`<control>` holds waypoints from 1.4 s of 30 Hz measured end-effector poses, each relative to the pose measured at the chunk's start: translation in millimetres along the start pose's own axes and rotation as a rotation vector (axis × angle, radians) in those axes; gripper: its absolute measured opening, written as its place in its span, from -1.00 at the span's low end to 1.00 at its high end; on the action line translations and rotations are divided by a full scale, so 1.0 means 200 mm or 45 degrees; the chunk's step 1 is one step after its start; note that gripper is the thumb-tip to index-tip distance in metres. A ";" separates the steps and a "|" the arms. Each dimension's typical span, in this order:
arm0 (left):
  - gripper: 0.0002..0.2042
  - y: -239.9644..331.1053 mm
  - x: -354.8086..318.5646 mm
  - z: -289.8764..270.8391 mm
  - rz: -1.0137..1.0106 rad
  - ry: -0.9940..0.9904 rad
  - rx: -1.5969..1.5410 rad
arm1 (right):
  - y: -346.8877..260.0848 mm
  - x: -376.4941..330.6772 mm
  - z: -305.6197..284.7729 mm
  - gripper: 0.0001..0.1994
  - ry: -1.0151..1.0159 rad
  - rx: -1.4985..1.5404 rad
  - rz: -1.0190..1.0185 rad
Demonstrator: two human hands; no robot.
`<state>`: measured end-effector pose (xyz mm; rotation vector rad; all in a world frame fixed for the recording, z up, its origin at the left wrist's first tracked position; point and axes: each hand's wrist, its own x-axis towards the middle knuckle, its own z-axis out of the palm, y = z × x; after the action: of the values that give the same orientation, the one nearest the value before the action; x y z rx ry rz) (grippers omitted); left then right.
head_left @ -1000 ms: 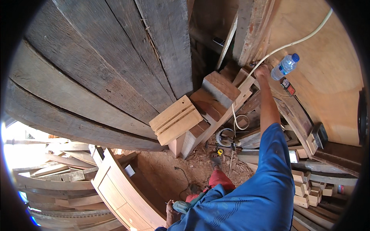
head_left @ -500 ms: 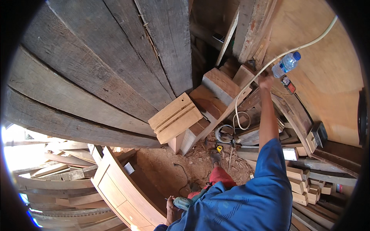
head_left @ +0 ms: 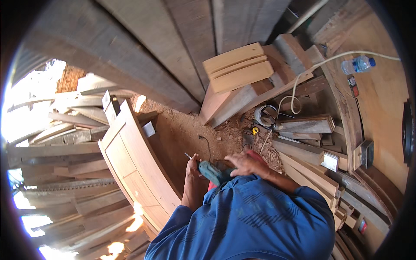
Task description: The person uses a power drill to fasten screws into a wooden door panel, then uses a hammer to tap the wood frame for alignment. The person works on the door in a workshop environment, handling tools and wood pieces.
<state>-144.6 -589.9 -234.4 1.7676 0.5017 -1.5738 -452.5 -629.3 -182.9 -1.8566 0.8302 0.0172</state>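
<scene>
A teal power drill (head_left: 211, 172) is held in front of my body, its metal bit (head_left: 187, 155) pointing up and to the left. My left hand (head_left: 192, 172) is closed around the drill's front end, near the chuck. Just to the right of the drill's rear, my right hand (head_left: 248, 164) reaches across with fingers stretched out. Its fingertips are close to the drill's back end; whether they touch it I cannot tell. To the left of my left hand stands a paneled wooden door (head_left: 138, 171), tilted on its edge.
A grooved wood block (head_left: 238, 68) lies on stacked timber beams. A white cord (head_left: 329, 58) runs past a water bottle (head_left: 358, 64) on the plywood at right. A yellow tape measure (head_left: 255, 130) and a cable coil (head_left: 264, 116) lie by wood shavings. Planks (head_left: 65, 151) are piled at left.
My right hand has come back from beside the bottle and cord to the drill. The drill, in my left hand, is now farther up in view. My view has shifted.
</scene>
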 end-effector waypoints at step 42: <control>-0.53 -1.00 -0.37 -2.02 0.499 -0.901 -1.121 | -1.60 1.42 1.99 -0.70 -0.541 1.540 0.563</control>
<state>-17.1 -151.3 -207.8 0.5495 0.3683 -1.2776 78.2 -387.3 -208.6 -0.4909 0.6799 0.1472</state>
